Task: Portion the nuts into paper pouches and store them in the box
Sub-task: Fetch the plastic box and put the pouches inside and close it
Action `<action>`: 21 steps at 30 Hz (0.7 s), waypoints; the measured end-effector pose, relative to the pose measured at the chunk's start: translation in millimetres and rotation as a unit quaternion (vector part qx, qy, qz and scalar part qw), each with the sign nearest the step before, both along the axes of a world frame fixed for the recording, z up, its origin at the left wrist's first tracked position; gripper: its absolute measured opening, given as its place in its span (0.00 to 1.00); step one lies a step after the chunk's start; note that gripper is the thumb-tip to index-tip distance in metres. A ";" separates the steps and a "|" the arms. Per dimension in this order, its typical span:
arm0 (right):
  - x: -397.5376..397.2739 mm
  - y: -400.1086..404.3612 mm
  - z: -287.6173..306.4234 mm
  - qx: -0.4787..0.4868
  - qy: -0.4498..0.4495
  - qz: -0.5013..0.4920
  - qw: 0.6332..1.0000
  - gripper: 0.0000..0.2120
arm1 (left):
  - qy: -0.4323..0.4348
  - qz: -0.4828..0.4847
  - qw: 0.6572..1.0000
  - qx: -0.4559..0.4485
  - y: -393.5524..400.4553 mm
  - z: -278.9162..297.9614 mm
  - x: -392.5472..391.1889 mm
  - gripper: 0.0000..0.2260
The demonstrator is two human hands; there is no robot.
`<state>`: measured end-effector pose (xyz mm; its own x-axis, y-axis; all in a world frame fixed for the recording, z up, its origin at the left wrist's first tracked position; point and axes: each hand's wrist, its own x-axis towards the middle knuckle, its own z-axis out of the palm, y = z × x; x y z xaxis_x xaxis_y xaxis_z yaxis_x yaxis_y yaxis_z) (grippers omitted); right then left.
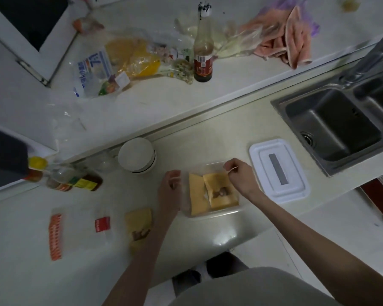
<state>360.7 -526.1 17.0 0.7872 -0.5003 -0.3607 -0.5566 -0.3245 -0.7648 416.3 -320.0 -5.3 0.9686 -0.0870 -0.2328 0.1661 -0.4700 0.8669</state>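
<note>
A clear plastic box (217, 214) stands on the counter in front of me. Two tan paper pouches lie inside it: one flat on the left (197, 195), one on the right (221, 191) with a window showing brown nuts. My right hand (239, 175) hovers over the box's far right corner, fingers curled near the top of the right pouch. My left hand (169, 188) sits beside the box's left wall, fingers loosely curled. A third pouch (139, 226) with nuts showing lies on the counter to the left, partly under my left forearm.
The box's white lid (279, 171) lies to the right, beside a steel sink (332, 127). A white round container (137, 155) stands behind the box. Sauce bottles (64, 180) lie at left. A red packet (102, 224) and an orange strip (56, 237) lie near left. The back ledge holds bags, a bottle (203, 51) and a cloth.
</note>
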 end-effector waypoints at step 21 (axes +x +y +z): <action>-8.4 234.1 -51.7 0.292 0.200 0.057 0.934 0.14 | 0.134 0.117 0.984 0.033 212.3 -67.8 -61.4 0.16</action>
